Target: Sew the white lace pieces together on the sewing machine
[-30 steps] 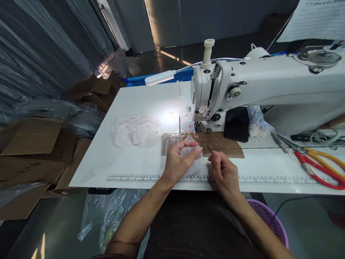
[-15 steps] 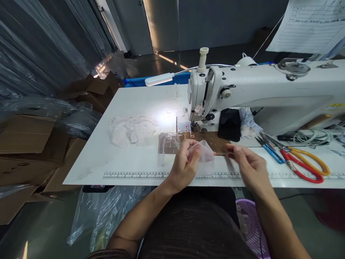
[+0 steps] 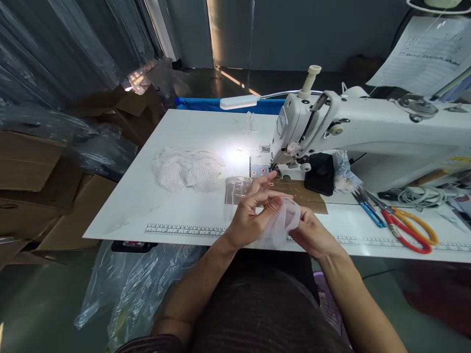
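Observation:
A piece of sheer white fabric (image 3: 281, 223) is bunched between my two hands over the front of the table. My left hand (image 3: 253, 211) pinches its upper left edge, the index finger stretched toward the sewing machine's foot. My right hand (image 3: 312, 233) has the fabric's right side between thumb and fingers; those fingertips are partly hidden behind it. Behind my hands lies a flat brown piece (image 3: 303, 193) with a clear plastic part (image 3: 235, 190) at its left. The white sewing machine (image 3: 294, 127) stands just beyond, its needle area near my left fingertips.
White lace (image 3: 187, 169) lies in a pile on the table's left. On the right are red-and-yellow-handled scissors (image 3: 408, 225), blue snips (image 3: 370, 208) and a black phone-like object (image 3: 319, 172). A printed ruler (image 3: 184, 230) runs along the front edge. Cardboard boxes (image 3: 29, 166) stand at left.
My right hand has moved left from beside the brown piece and taken hold of the fabric. My left index finger has stretched out. The view has shifted slightly.

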`<state>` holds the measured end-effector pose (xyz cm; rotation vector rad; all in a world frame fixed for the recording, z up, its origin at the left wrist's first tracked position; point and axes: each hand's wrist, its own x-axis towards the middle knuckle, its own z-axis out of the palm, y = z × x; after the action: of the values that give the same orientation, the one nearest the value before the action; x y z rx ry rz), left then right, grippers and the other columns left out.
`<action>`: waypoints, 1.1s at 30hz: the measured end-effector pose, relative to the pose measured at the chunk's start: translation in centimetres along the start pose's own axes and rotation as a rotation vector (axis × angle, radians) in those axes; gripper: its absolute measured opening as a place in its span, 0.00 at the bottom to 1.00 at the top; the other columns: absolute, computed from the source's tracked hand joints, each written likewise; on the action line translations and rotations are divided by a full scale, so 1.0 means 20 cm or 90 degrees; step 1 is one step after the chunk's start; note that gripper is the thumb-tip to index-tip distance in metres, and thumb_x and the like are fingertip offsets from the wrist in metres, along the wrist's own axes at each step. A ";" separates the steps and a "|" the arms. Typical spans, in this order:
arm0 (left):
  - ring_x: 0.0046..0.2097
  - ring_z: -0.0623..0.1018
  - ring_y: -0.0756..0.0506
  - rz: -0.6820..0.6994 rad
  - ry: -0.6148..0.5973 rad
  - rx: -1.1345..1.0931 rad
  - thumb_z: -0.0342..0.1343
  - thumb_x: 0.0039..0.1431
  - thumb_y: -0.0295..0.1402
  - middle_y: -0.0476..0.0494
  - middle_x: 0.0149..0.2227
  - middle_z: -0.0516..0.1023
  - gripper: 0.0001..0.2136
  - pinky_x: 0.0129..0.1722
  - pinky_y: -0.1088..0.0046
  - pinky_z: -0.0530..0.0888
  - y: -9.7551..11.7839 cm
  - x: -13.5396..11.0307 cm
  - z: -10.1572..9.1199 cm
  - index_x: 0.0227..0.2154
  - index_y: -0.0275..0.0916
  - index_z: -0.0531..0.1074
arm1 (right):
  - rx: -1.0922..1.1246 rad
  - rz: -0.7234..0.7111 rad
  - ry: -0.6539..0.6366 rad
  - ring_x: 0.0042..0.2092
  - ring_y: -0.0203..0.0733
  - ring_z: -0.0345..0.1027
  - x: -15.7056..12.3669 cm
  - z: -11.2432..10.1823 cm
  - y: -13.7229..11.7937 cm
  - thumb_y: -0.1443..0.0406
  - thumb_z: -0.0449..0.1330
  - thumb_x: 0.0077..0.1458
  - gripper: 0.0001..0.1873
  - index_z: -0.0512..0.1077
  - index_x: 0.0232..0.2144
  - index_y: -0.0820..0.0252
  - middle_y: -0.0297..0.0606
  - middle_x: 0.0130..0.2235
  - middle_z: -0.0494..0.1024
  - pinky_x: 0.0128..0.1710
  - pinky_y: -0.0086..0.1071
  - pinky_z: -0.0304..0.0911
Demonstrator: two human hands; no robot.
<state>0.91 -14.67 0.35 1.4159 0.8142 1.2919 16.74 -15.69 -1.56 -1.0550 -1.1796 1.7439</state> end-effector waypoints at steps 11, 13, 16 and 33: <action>0.35 0.78 0.48 -0.248 0.136 -0.331 0.63 0.54 0.47 0.42 0.36 0.79 0.22 0.40 0.71 0.75 -0.11 -0.10 -0.04 0.43 0.35 0.73 | 0.052 0.025 0.176 0.25 0.35 0.64 0.02 -0.01 -0.09 0.59 0.66 0.47 0.11 0.70 0.23 0.57 0.29 0.23 0.71 0.30 0.31 0.66; 0.31 0.77 0.51 -0.268 0.137 -0.315 0.69 0.48 0.37 0.45 0.33 0.79 0.19 0.37 0.75 0.75 -0.10 -0.10 -0.06 0.41 0.35 0.73 | 0.087 0.054 0.157 0.26 0.37 0.66 0.03 -0.03 -0.10 0.60 0.63 0.47 0.09 0.68 0.22 0.57 0.30 0.22 0.71 0.32 0.34 0.68; 0.29 0.78 0.51 -0.309 0.129 -0.359 0.69 0.48 0.34 0.47 0.30 0.78 0.17 0.33 0.76 0.77 -0.09 -0.07 -0.07 0.39 0.35 0.72 | 0.109 0.090 0.122 0.32 0.44 0.73 0.04 -0.06 -0.09 0.57 0.57 0.50 0.10 0.69 0.25 0.56 0.37 0.27 0.76 0.33 0.38 0.70; 0.37 0.81 0.47 -0.340 0.182 -0.277 0.73 0.42 0.35 0.41 0.45 0.75 0.34 0.39 0.71 0.79 -0.11 -0.05 -0.05 0.52 0.38 0.66 | 0.187 0.057 0.117 0.37 0.39 0.75 0.04 -0.01 0.00 0.63 0.73 0.42 0.20 0.78 0.40 0.57 0.36 0.37 0.81 0.40 0.33 0.70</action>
<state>0.15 -14.84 -2.13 0.6180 0.9496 1.1656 16.58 -14.85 -1.89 -1.0740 -0.7472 1.7798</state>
